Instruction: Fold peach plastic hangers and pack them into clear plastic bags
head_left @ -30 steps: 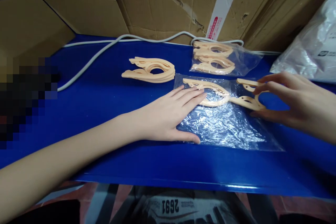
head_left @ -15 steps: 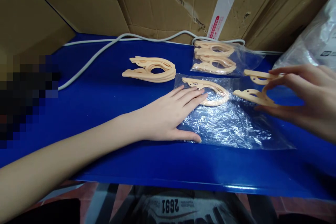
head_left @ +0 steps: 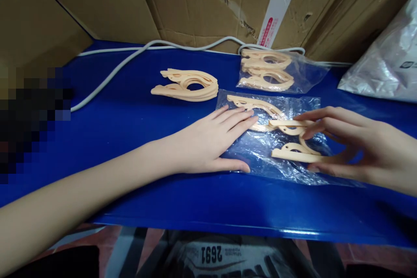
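My left hand [head_left: 211, 141] lies flat with its fingers stretched out, pressing on a clear plastic bag [head_left: 260, 156] on the blue table. A beige folding hanger [head_left: 257, 103] lies at the bag's upper part, partly under my left fingertips. My right hand [head_left: 355, 143] grips another folded beige hanger [head_left: 295, 152] between thumb and fingers. This held hanger is over the bag's right part and overlaps the edge of the first hanger; I cannot tell whether it is inside the bag.
A stack of folded hangers [head_left: 202, 94] lies loose at the back. Bagged hangers [head_left: 267, 82] are behind the clear bag. A white cable [head_left: 120, 66] runs along the cardboard boxes [head_left: 195, 4]. A white plastic sack [head_left: 384, 69] stands at right, and the table's front edge [head_left: 228, 229] is near me.
My right hand has moved left and toward me, carrying the held hanger from the bag's right side to over the bag. My left hand stays where it was.
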The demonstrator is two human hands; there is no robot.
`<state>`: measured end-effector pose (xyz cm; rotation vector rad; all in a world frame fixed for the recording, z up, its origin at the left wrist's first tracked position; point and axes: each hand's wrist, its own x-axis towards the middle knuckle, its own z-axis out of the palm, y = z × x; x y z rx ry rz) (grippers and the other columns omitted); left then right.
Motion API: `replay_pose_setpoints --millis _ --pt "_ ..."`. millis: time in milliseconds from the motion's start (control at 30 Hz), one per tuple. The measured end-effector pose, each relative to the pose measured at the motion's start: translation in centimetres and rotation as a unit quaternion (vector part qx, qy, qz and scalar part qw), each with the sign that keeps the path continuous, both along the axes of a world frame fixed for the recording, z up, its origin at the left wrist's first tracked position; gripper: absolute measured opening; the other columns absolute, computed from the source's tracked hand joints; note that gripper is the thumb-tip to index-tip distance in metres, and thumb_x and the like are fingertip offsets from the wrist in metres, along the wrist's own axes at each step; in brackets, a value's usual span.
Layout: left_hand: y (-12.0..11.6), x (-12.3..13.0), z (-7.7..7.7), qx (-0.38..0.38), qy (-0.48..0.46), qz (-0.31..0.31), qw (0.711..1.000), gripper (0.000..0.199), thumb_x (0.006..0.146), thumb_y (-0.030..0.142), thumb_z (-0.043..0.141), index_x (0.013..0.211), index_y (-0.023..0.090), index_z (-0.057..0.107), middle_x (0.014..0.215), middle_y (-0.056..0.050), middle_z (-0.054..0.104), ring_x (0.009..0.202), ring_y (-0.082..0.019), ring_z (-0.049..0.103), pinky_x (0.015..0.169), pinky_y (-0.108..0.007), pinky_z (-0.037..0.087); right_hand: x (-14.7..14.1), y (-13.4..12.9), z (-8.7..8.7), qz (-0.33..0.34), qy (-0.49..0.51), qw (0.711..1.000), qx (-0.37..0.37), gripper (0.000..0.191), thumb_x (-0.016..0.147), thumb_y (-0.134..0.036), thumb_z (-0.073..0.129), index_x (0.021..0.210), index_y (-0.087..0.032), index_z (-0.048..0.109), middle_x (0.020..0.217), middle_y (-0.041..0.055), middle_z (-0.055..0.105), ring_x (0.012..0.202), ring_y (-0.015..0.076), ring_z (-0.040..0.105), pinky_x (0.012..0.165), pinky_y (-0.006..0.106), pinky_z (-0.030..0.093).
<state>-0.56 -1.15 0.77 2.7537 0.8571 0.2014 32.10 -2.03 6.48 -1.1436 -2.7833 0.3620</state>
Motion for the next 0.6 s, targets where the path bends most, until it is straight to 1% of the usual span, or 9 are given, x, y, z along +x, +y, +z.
replay_pose_setpoints --millis 100,200,300,367,500,600 --pt "0.1 0.0 -0.1 -0.001 0.000 0.001 1.000 0.098 0.095 0.075 0.054 0.164 0.009 0.031 0.172 -0.016 0.031 0.161 -0.030 0.027 0.134 -0.046 0.015 -0.5 0.1 -0.5 0.000 0.008 1.000 -0.025 0.038 0.093 -0.052 0.066 0.126 -0.033 0.066 0.144 0.0049 0.060 0.119 0.0273 0.068 0.089 0.037 0.064" --pt "0.1 -0.1 -0.2 0.000 -0.002 -0.001 1.000 0.101 0.093 0.077 0.055 0.164 0.009 0.031 0.172 -0.016 0.030 0.161 -0.031 0.026 0.134 -0.047 0.015 -0.9 0.2 -0.7 0.010 0.005 1.000 -0.018 0.042 0.093 -0.052 0.066 0.131 -0.033 0.064 0.144 0.0049 0.060 0.122 0.0273 0.067 0.090 0.037 0.064" --pt "0.0 -0.1 -0.2 0.000 -0.003 -0.004 1.000 0.100 0.093 0.077 0.055 0.163 0.009 0.032 0.172 -0.015 0.030 0.161 -0.031 0.026 0.134 -0.047 0.015 -1.0 0.1 -0.6 0.002 0.005 1.000 0.010 0.038 0.092 -0.054 0.066 0.123 -0.031 0.066 0.143 0.0051 0.061 0.122 0.0294 0.067 0.092 0.041 0.063" --pt "0.0 -0.1 -0.2 0.002 -0.003 -0.003 1.000 0.099 0.094 0.077 0.055 0.163 0.009 0.033 0.173 -0.014 0.029 0.161 -0.030 0.025 0.134 -0.047 0.014 -1.0 -0.1 -0.5 -0.007 0.007 1.000 0.017 0.035 0.093 -0.055 0.066 0.118 -0.031 0.066 0.146 0.0052 0.059 0.124 0.0302 0.065 0.095 0.043 0.063" --pt "-0.1 0.0 -0.2 -0.002 -0.001 -0.001 1.000 0.099 0.094 0.076 0.055 0.163 0.008 0.033 0.173 -0.015 0.029 0.161 -0.031 0.025 0.134 -0.047 0.015 -1.1 -0.2 -0.5 0.000 0.011 1.000 0.002 0.033 0.094 -0.054 0.065 0.117 -0.031 0.064 0.150 0.0041 0.056 0.126 0.0282 0.064 0.096 0.041 0.064" --pt "-0.1 0.1 -0.2 -0.005 0.003 0.002 1.000 0.100 0.094 0.076 0.055 0.164 0.009 0.032 0.173 -0.015 0.028 0.161 -0.032 0.025 0.134 -0.048 0.015 -1.3 -0.1 -0.5 0.008 0.012 1.000 0.012 0.031 0.095 -0.053 0.064 0.117 -0.030 0.064 0.148 0.0045 0.057 0.126 0.0286 0.064 0.097 0.043 0.063"
